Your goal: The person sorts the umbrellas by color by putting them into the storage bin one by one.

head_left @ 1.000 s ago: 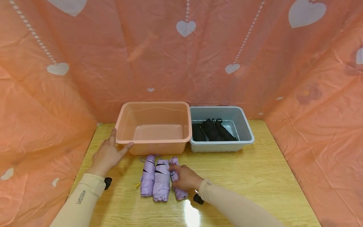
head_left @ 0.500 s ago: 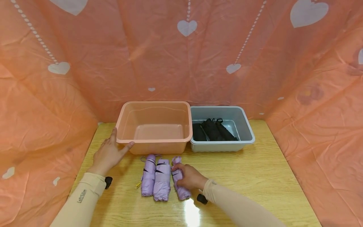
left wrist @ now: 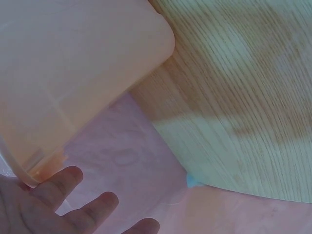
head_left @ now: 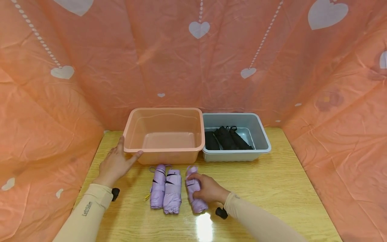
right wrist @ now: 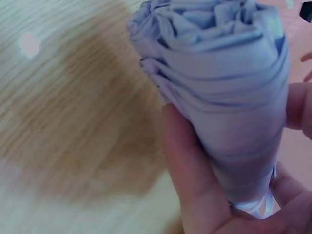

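My right hand (head_left: 211, 190) grips a folded lavender umbrella (head_left: 193, 188), thumb on one side and fingers on the other. In the right wrist view the bunched cloth end of that umbrella (right wrist: 224, 97) points toward the camera. To its left, two more lavender umbrellas lie side by side: a slim one (head_left: 158, 188) and a wider one (head_left: 172, 195). My left hand (head_left: 114, 167) rests at the front left corner of the peach basin (head_left: 169, 157), fingers spread and fairly straight. In the left wrist view its fingertips (left wrist: 68, 180) lie right at the basin's rim.
A grey basin (head_left: 235, 156) stands against the peach one's right side and holds several black folded umbrellas (head_left: 226, 138). Behind both hangs an orange curtain (head_left: 169, 67) with white hearts, which also closes off both sides of the wooden table (head_left: 266, 188).
My right hand has moved to the right with its umbrella, widening the gap from the other two lavender umbrellas. The left hand has stayed at the peach basin.
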{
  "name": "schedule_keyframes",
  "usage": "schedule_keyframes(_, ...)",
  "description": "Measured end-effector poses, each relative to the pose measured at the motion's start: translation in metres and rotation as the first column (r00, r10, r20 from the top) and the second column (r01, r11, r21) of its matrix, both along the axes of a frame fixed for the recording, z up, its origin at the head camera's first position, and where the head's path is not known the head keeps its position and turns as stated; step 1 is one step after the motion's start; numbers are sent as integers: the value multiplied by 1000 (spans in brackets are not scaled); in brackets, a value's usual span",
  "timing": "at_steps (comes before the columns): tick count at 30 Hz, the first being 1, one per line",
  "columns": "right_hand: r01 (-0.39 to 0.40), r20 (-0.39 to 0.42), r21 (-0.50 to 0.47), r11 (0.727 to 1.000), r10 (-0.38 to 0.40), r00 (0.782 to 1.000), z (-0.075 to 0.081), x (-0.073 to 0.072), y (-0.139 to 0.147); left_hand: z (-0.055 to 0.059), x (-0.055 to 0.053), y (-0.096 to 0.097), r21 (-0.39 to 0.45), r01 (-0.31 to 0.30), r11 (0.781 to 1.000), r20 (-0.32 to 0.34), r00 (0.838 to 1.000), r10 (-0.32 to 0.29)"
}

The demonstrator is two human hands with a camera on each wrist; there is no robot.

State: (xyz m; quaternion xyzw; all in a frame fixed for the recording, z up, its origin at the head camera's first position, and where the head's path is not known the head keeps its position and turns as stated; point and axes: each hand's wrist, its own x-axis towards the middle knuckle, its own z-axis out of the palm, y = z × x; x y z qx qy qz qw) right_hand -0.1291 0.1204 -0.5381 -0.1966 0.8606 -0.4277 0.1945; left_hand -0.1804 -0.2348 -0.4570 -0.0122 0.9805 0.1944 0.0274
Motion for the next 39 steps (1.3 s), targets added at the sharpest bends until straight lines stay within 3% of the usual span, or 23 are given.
schedule_keyframes(9,-28,77,-115,993,37,996,39,6,18,2,1,0,-1,3,1000,1,1000,-3)
schedule_keyframes(13,-61,99,-183,981,81,992,70,6,23,2,2,-1,3,-2,1000,-1,1000,2)
schedule_keyframes(17,-99,106,-265,959,131,986,102,-4,25,1,1,-2,4,-1,1000,-5,1000,1)
schedule_keyframes(24,-110,85,-376,920,152,985,153,-43,16,0,0,-1,-3,4,1000,-1,1000,-4)
schedule_keyframes(29,-103,78,-374,922,142,987,177,-78,6,-6,-2,7,-7,2,1000,-2,1000,-2)
schedule_keyframes(34,-145,69,-336,930,178,982,183,-112,-8,-10,-4,16,-7,3,1000,-13,1000,-3)
schedule_keyframes(39,-186,103,-288,939,223,969,177,-141,-25,-12,-2,20,-6,-4,1000,-22,1000,3)
